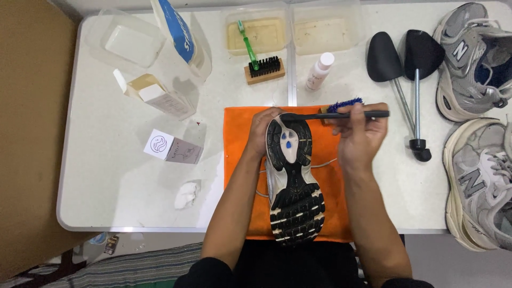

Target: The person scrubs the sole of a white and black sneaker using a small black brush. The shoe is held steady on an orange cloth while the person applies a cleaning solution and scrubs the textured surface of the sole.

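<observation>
Orange cloth point(240, 160) lies on the white bench point(106, 176), and a shoe point(292, 181) rests on it sole up, toe pointing away from the person. The sole is black and white with a pale centre patch bearing two small blue marks.

The left hand point(262, 130) holds the shoe at its toe end, fingers curled round the left edge. The right hand point(360, 136) has its fingers closed on a black-handled brush point(341, 113), which lies across the tip of the toe; blue bristles show just above the handle, near the cloth's far edge.

To the right of the cloth lie two black shoe trees point(405, 58) with metal rods, and beyond them two grey sneakers point(474, 58) at the bench's right end, one behind the other. A small white bottle point(319, 70) stands behind the cloth. Beside it is a wooden block brush point(264, 69) with a green toothbrush point(248, 45) resting on it, in front of two clear tubs point(296, 32). On the left are a clear container point(125, 40), a blue and white pouch point(178, 32), two small boxes point(170, 146) and a crumpled white wad point(186, 194).
</observation>
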